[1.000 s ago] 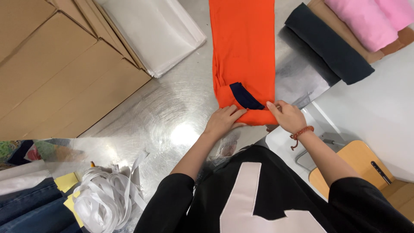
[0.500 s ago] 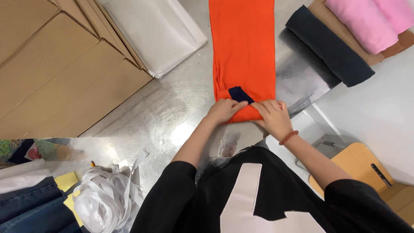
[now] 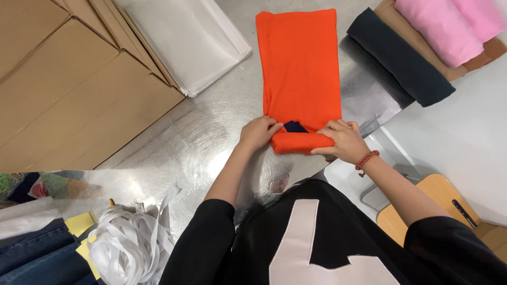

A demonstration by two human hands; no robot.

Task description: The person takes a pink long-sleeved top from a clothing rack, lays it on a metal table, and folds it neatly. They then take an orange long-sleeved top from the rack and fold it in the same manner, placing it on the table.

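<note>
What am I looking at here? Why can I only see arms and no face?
The camera sits on the person's head and looks down, so you see what they see: their own two arms and black top. There is no machine here, only bare hands. The left hand and the right hand both press on the near end of a long orange cloth, which is rolled or folded up there. A small dark blue tag peeks out between the hands. The cloth lies on a shiny metal table. To the right lie folded cloths: a dark one, and pink ones. To the left are flat cardboard sheets, clear plastic bags, and a heap of white ribbon.
</note>
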